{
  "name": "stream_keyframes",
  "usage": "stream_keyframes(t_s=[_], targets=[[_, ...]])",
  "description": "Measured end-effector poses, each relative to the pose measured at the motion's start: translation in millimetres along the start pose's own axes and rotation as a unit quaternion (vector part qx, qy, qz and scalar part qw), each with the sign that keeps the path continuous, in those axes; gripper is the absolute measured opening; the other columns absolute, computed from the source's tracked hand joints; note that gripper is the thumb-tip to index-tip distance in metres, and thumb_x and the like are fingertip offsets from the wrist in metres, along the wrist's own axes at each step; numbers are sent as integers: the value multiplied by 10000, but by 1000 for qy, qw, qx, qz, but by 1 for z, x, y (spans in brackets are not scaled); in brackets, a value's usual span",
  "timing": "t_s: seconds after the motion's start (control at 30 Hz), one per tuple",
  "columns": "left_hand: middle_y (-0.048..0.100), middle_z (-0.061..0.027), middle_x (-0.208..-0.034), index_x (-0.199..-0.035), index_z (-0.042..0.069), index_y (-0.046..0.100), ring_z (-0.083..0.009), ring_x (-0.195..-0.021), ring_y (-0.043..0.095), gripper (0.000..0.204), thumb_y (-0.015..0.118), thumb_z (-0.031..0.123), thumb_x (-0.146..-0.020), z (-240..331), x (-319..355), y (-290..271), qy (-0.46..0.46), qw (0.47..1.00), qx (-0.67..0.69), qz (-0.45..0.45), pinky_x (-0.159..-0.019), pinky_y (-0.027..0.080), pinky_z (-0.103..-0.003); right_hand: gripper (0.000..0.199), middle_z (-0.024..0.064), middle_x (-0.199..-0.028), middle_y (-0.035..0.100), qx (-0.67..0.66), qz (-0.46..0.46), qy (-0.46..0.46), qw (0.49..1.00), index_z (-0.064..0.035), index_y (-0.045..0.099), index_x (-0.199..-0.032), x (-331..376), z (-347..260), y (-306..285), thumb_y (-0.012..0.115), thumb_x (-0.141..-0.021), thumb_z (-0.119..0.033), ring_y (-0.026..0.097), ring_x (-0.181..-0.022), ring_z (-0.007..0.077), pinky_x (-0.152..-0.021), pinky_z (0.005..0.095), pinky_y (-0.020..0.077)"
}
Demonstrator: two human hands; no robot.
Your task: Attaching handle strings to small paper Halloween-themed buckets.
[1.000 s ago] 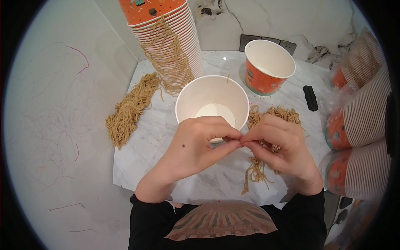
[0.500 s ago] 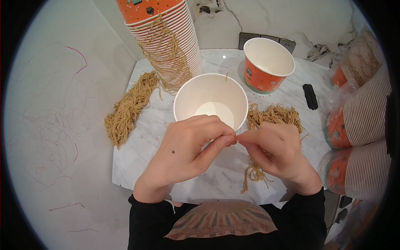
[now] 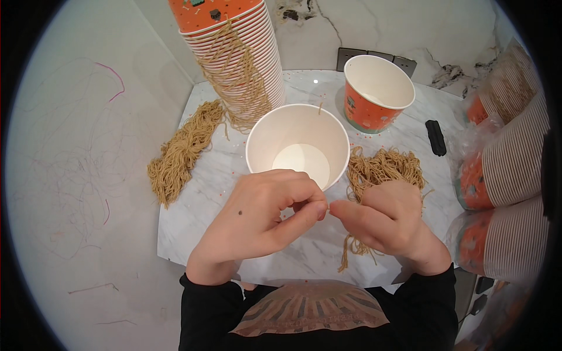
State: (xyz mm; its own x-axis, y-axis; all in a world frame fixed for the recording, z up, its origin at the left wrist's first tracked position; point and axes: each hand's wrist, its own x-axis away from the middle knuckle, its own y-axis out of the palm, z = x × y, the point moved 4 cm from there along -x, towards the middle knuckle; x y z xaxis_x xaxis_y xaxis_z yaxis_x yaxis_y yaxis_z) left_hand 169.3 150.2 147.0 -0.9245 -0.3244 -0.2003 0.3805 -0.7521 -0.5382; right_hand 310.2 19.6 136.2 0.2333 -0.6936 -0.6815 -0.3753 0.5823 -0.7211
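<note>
Both hands meet at the near rim of a white-lined paper bucket (image 3: 263, 140). My left hand (image 3: 269, 213) is closed in a pinch, thumb against forefinger. Opposite it, my right hand (image 3: 383, 219) pinches too, its fingertips almost touching the left thumb. Whatever lies between the fingertips is too small to make out. A short tan strand (image 3: 320, 108) shows at the bucket's far rim. Partly under my right hand lies a bundle of tan yarn (image 3: 389, 164), its loose ends coming out below the wrist side.
At left lies another yarn bundle (image 3: 184, 152), beside a tall bucket stack (image 3: 257, 64) draped with yarn. An orange bucket (image 3: 374, 108) stands far right near wall sockets (image 3: 380, 55). A black object (image 3: 435, 138) lies on the marble-patterned table (image 3: 205, 234). Wrapped bucket stacks (image 3: 515, 158) line the right.
The fingertips of both hands have moved slightly down, toward me, and away from the bucket's rim. My right hand's fingers have folded in closer together. The bucket stays in place.
</note>
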Motion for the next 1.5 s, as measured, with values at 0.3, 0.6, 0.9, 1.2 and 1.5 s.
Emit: stream_keyframes(t_s=[0.3,0.6,0.9,1.2,1.5], targets=[[660,-50,-844,-889,25,650,-239,-803,619,38,677,47,-875,-9,-3,-8,51,994,-77,-51,-695,476,-335,323,-6,-663,474,-34,20,42,998,-100,718,-960,-3,3,-2,790,-646,-80,524,-525,168,-443,310,395],[701,-76,-963,-1090,76,654,-314,-920,665,322,715,38,-776,-36,3,-12,0,937,-327,-124,-753,518,-382,234,71,-889,635,-96,-17,141,985,-55,675,-871,-8,5,-2,747,-678,54,664,-731,227,-596,306,522],[733,-108,-1016,-1322,12,591,-186,-851,713,450,688,2,-883,-21,-7,-11,1,999,-47,-28,-696,557,-293,229,59,-893,630,-103,22,125,987,-53,609,-885,-5,11,5,726,-708,34,644,-665,215,-538,313,521],[550,-206,-1410,-1499,-75,363,-206,-1237,591,674,545,-151,-855,-32,-12,-6,-95,946,303,-71,-948,540,-295,227,82,-1012,690,-65,-5,88,994,-52,625,-880,-5,10,7,754,-696,-21,699,-768,250,-611,339,568],[416,-272,-1519,-1551,-112,194,-268,-1396,478,811,468,-201,-793,-34,-12,-5,-55,894,434,-96,-1106,448,-362,215,93,-1049,690,-17,22,62,998,-56,641,-879,-7,13,5,764,-703,-49,729,-947,278,-704,351,608]])
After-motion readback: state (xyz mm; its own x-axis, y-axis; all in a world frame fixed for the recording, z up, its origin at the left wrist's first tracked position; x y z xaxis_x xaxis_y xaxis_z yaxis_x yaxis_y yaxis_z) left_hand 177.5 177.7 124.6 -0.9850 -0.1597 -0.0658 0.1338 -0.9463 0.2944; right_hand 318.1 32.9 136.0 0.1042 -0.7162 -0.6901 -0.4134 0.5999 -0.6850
